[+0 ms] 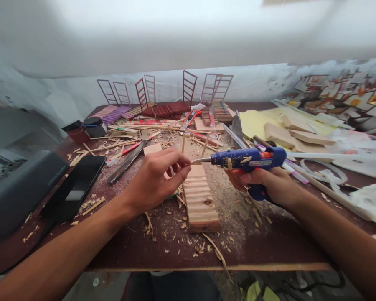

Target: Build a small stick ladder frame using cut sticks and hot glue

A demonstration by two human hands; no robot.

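Note:
My right hand (263, 182) grips a blue hot glue gun (247, 159), its nozzle pointing left. A white glue stick (332, 155) juts out of its back end. My left hand (163, 173) is closed in a pinch, thumb against fingers, right at the nozzle tip. A thin wooden piece seems to be in the pinch, but the fingers mostly hide it. Below the nozzle lies a ridged wooden block (202, 200), with two thin upright sticks (184, 143) at its far end.
Miniature ladder-back pieces (189, 85) stand along the back wall. To the left are a black phone (78, 184), a dark case (25, 192) and paint jars (77, 131). A dark blade (127, 163) lies beyond my left hand. Wood blocks (278, 136) and a plastic bag (360, 146) lie right.

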